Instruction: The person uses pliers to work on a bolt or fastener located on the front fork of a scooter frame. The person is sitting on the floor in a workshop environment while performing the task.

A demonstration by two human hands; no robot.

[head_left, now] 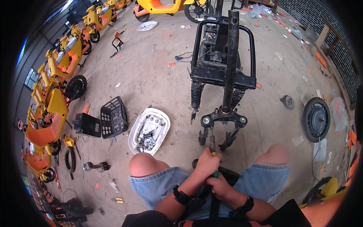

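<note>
My left hand [206,164] is closed around a long hand tool with a metal shaft [212,140] and yellow-and-green grip. Just below it, my right hand [220,186] is closed on the same tool's lower part, between my knees. The shaft points up toward the fork clamp [223,115] of a black scooter frame [223,75]; whether it touches is unclear. The frame's two lower fork legs [203,138] hang beside the shaft. A white plastic basin [133,134] holding metal fittings lies to the left of the hands.
A black crate [113,117], a tire [70,159] and rows of yellow scooters [56,98] stand on the left. Another yellow scooter [159,7] is at the back. On the right are a hub-motor wheel [315,119], plastic wrap and scraps, near a brick wall [336,56].
</note>
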